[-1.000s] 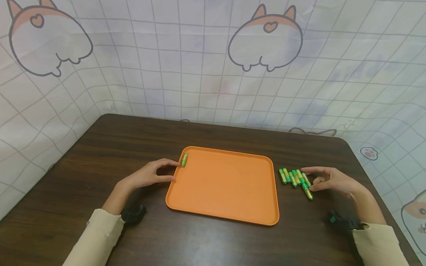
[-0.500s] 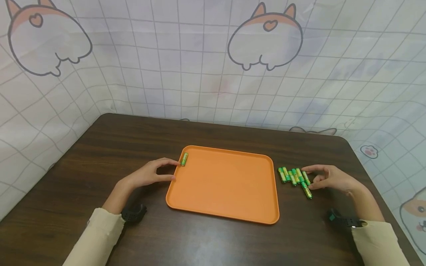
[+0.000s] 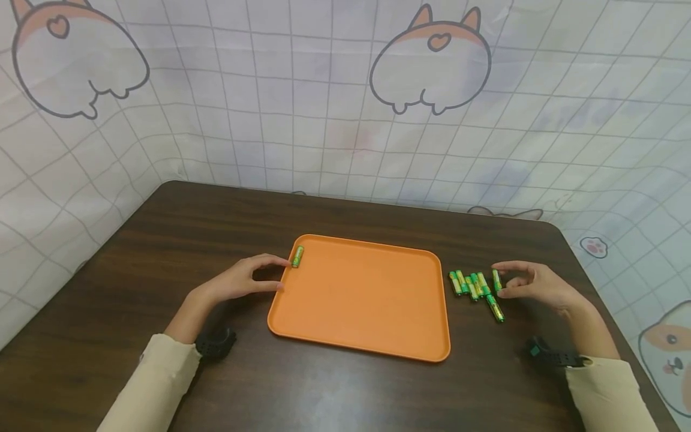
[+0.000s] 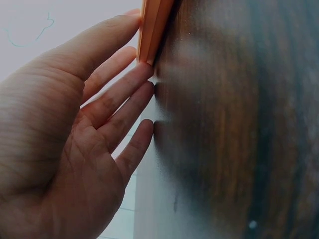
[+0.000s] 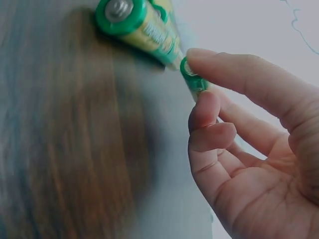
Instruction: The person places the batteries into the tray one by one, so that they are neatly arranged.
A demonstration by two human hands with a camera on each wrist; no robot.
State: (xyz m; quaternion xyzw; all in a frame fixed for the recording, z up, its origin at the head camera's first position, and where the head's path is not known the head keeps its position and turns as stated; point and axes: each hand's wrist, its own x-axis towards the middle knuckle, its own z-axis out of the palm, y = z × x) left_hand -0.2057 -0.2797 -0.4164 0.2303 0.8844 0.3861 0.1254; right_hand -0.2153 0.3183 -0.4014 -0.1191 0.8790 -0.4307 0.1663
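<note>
A green and yellow battery (image 3: 496,281) is pinched between the thumb and fingers of my right hand (image 3: 542,291), just right of a cluster of similar batteries (image 3: 467,284) on the table. In the right wrist view, the held battery's end (image 5: 192,74) shows between the fingertips, with other batteries (image 5: 142,30) behind it. My left hand (image 3: 242,279) touches the left rim of an orange tray (image 3: 361,300), fingers loosely extended; the left wrist view shows its fingertips against the tray's side (image 4: 149,35). One battery (image 3: 297,257) lies inside the tray along that left edge.
The dark wooden table (image 3: 324,390) carries everything. A single battery (image 3: 494,308) lies at the near side of the cluster. Behind and beside the table hangs a white grid-patterned curtain (image 3: 335,138) with cartoon animals.
My right hand has drawn one battery slightly away from the right side of the cluster, leaving a gap. The left hand holds its place at the tray's rim.
</note>
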